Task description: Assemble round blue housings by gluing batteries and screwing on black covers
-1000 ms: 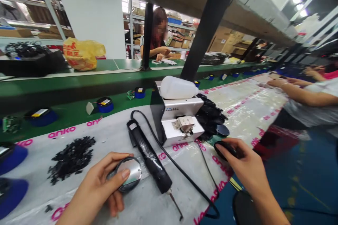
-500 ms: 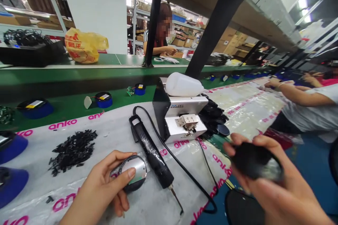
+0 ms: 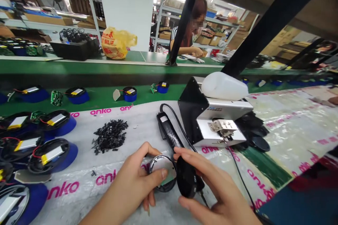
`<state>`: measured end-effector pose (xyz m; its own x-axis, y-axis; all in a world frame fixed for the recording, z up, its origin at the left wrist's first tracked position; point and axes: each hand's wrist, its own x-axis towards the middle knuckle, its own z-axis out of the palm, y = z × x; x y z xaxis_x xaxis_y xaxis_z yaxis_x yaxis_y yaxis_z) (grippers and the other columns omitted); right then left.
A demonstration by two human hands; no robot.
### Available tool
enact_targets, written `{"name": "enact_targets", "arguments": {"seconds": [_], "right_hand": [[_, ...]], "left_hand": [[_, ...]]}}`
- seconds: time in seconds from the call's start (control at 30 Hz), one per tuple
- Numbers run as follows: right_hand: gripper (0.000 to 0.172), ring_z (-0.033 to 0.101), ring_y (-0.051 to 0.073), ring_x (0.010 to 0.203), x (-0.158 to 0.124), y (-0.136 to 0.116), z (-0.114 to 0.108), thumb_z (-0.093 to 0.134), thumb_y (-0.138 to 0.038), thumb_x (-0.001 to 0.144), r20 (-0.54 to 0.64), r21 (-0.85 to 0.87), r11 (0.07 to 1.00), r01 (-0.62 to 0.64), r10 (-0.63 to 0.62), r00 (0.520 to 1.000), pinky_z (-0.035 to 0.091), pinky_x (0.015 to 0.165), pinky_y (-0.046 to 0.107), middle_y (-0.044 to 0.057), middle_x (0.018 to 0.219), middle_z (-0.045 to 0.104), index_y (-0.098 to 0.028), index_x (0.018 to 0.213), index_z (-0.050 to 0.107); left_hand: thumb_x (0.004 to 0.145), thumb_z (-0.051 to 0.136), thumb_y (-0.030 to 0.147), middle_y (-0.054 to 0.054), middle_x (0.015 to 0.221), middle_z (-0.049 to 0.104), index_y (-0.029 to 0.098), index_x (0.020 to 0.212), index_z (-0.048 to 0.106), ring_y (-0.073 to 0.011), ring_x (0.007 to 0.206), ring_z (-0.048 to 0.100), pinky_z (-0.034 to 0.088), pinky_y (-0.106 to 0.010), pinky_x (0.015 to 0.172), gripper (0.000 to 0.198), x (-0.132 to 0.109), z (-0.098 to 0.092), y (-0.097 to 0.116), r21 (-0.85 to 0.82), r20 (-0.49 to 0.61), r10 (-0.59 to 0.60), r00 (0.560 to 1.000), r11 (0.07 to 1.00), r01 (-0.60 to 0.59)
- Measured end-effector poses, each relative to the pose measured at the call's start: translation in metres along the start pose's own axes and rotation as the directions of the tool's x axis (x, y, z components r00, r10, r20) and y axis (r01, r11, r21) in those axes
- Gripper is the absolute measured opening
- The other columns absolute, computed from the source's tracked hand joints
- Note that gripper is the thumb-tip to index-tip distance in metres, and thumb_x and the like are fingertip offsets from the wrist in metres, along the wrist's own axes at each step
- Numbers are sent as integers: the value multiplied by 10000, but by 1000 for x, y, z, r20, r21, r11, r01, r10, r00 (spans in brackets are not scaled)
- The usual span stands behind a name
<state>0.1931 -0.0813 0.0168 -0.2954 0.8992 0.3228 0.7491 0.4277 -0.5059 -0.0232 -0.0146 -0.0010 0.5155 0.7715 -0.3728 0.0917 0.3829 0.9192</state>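
In my left hand [image 3: 142, 179] is a round disc-shaped part [image 3: 163, 168] with a silvery face and a dark rim, my thumb pressed on its face. Close beside it, my right hand [image 3: 211, 182] grips a glossy black round cover [image 3: 185, 177] by its edges, tilted so it stands nearly upright. The two pieces are very near each other; whether they touch I cannot tell. Behind the cover lies a black electric screwdriver [image 3: 169, 128], its lower end partly hidden by the cover and my right hand.
A pile of small black pieces [image 3: 110, 136] lies left. Blue-cased units with batteries [image 3: 54, 154] crowd the far left. A metal machine [image 3: 224, 133] carries a white bottle [image 3: 224, 86]; black covers [image 3: 253, 130] lie beside it. A person [image 3: 190, 31] sits across the bench.
My right hand has brought the black cover in from the right, up beside the disc. The left hand still holds the disc. The view has turned left.
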Motion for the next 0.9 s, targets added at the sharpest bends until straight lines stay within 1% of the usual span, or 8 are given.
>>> {"name": "enact_targets", "arguments": {"seconds": [0.17,0.27,0.4,0.47,0.57,0.7,0.8,0.9], "right_hand": [[619,549,229,1329,7,1,3,664,-359,938,56,12,999,48,-48,997,513,1022,280,56,1490,518,-363,1498,401],[681,560,240,1318,5,7,7,709,-411,902,27,20,1000,-20,19,999,518,1023,308,27,1445,570,-405,1502,388],[728,616,267,1254,1,12,12,742,-420,873,39,182,973,-145,140,989,548,997,380,43,1402,609,-408,1503,376],[714,639,256,1222,2,11,13,739,-432,874,44,220,963,-159,153,987,558,982,369,37,1378,628,-413,1493,384],[676,662,218,1189,4,4,13,737,-448,871,-10,148,983,-113,116,993,562,968,298,5,1358,646,-417,1465,417],[698,632,200,1232,11,-5,12,737,-326,879,-16,-29,1000,10,-11,1000,533,999,239,-1,1409,609,-362,1494,408],[692,622,228,1238,19,-5,12,756,-366,866,0,-57,996,63,-63,998,539,1005,290,-1,1380,629,-349,1484,444],[692,621,254,1228,26,-3,13,754,-410,863,32,-57,990,126,-125,992,548,992,351,3,1369,630,-366,1485,453]], "left_hand": [[830,691,426,117,346,481,243,1002,493,-96,283,430,331,-119,290,319,-2,3,4,-16,-19,-34,999,999,34],[817,698,394,115,352,484,245,1026,512,-96,294,438,313,-111,289,317,-3,3,7,-47,-20,-62,998,997,61],[803,693,383,99,346,516,236,1073,509,-110,303,480,378,-129,311,359,-2,2,8,-86,-6,-88,996,992,87],[802,690,368,94,350,528,231,1075,507,-110,309,491,397,-134,321,356,-2,2,7,-90,4,-89,996,992,89],[814,679,346,99,350,523,229,1069,510,-108,310,493,399,-133,322,327,-1,4,4,-94,0,-80,997,992,79],[849,662,344,101,386,535,233,1070,498,-112,329,526,420,-141,338,296,-1,5,0,-116,8,-27,1000,993,28],[886,630,374,53,505,636,221,1089,494,-123,416,623,504,-178,429,288,-1,-2,0,-187,106,16,994,982,4],[866,677,360,-11,719,723,198,1117,527,-138,569,718,585,-249,604,335,-3,-14,1,-290,224,22,974,956,45]]}}
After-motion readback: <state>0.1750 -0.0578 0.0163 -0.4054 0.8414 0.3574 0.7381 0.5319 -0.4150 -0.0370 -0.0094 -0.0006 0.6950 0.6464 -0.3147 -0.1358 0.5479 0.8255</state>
